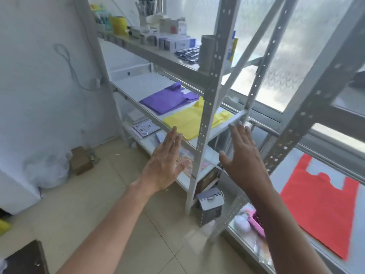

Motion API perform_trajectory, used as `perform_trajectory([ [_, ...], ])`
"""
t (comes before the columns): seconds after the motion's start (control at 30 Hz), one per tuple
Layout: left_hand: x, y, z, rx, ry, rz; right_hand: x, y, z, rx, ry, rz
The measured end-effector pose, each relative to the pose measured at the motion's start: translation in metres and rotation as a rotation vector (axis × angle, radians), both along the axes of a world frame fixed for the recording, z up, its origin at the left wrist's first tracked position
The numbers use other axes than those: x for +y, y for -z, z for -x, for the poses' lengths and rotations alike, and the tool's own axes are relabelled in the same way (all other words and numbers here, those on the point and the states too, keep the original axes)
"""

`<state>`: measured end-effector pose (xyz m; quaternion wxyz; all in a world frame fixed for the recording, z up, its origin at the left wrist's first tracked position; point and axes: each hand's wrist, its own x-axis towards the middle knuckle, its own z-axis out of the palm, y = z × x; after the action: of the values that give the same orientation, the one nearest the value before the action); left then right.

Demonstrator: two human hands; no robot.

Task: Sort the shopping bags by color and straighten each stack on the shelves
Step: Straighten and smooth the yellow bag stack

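A purple stack of shopping bags (167, 99) lies flat on the middle shelf (136, 86) of the left rack. Beside it to the right, a yellow stack (189, 120) lies on the same shelf, partly behind a rack post (207, 107). A red bag stack (320, 202) lies on the right rack's shelf, at the right edge of view. My left hand (166, 165) is raised in front of the shelf edge, fingers straight, holding nothing. My right hand (245, 155) is also raised with straight fingers, empty, near the shelf's right end.
The top shelf (158, 54) carries boxes, a yellow container and a metal cylinder. Lower shelves hold papers and small packets. A small grey house-shaped box (210, 204) stands on the floor by the post. A cardboard box (81, 161) and a white bag sit by the wall.
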<state>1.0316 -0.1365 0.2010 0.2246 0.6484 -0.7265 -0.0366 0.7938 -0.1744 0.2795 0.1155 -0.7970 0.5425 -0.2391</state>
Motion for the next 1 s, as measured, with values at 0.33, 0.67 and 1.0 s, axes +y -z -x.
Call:
perform_trajectory([
  [0.33, -0.133, -0.003, -0.153, -0.078, 0.154, -0.16, -0.076, 0.009, -0.16, 0.054, 0.084, -0.082],
  [0.67, -0.296, 0.069, -0.214, -0.116, 0.212, -0.313, -0.224, 0.086, -0.241, 0.017, 0.18, -0.252],
  [1.0, -0.462, 0.15, -0.246, 0.063, 0.052, -0.447, -0.375, 0.171, -0.253, 0.057, 0.587, -0.63],
])
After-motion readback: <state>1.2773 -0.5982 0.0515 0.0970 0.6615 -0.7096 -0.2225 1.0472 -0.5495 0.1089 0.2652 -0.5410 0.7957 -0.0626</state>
